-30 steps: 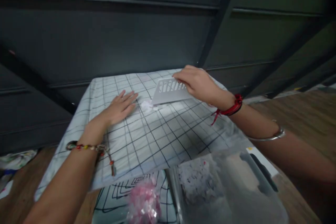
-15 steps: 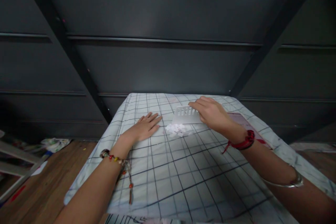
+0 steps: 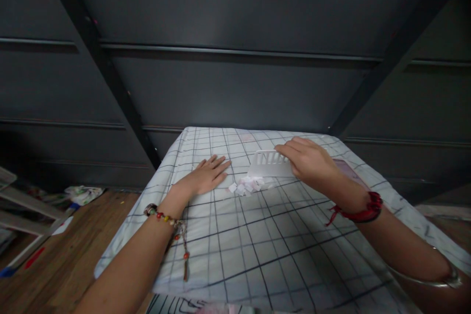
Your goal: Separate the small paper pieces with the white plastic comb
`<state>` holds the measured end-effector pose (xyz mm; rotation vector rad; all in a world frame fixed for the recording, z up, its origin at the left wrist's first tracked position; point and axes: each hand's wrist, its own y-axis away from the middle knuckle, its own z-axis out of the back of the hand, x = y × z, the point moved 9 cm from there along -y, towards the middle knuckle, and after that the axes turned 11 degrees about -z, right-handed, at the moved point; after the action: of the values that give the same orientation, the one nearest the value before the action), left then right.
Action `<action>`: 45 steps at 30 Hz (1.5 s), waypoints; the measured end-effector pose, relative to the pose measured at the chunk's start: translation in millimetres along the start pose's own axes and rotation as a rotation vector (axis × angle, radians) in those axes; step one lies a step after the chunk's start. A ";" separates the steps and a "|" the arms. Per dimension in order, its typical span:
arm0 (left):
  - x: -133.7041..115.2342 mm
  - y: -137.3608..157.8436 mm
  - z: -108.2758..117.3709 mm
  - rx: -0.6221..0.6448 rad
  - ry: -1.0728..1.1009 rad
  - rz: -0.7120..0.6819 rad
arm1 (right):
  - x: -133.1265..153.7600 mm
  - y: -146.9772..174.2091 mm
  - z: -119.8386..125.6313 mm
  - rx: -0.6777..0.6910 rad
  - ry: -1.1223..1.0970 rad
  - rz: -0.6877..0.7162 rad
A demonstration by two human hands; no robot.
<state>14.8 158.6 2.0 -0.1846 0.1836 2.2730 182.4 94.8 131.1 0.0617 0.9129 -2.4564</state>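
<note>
My right hand [image 3: 307, 162] grips a white plastic scraper [image 3: 270, 169] with a row of slots along its upper part. It stands tilted on edge on the checked tablecloth [image 3: 235, 245]. Against the scraper's lower edge lies a small heap of white paper scraps [image 3: 246, 185]. To the left of the scraps, my left hand [image 3: 206, 175] rests flat on the cloth with its fingers spread, holding nothing. Beneath my right forearm a pink flat sheet or booklet [image 3: 348, 170] is partly hidden.
Dark panels [image 3: 235, 93] with metal frames rise behind the table. At the left, a pale wooden rack or chair [image 3: 31, 221] stands on the wooden floor [image 3: 99, 225], near a crumpled patterned cloth or bag [image 3: 84, 195]. Striped and pink items [image 3: 209, 306] show at the table's near edge.
My right hand and the scraper have shifted slightly right. The paper scraps look more spread out and a little nearer. My left hand stays flat; the whole view has shifted slightly.
</note>
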 end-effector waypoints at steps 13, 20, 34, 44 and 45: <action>-1.9 -0.5 -1.3 0.023 0.007 0.013 | 26.8 4.1 22.6 -0.054 -0.018 0.095; 0.1 -0.8 -4.8 0.035 0.019 0.022 | 31.3 9.6 25.6 0.032 -0.075 0.106; -5.8 0.5 -1.5 0.077 0.024 0.044 | 33.6 23.8 40.4 0.126 -0.042 0.059; -7.5 -1.3 -2.6 0.089 -0.001 0.039 | 38.6 44.5 65.3 0.066 -0.112 0.116; -7.5 -1.3 -2.6 0.090 -0.009 0.038 | 39.9 45.7 64.6 0.071 -0.105 0.129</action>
<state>20.7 153.4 0.9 -0.1250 0.2868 2.2973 178.3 7.4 145.1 0.0153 0.7532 -2.3481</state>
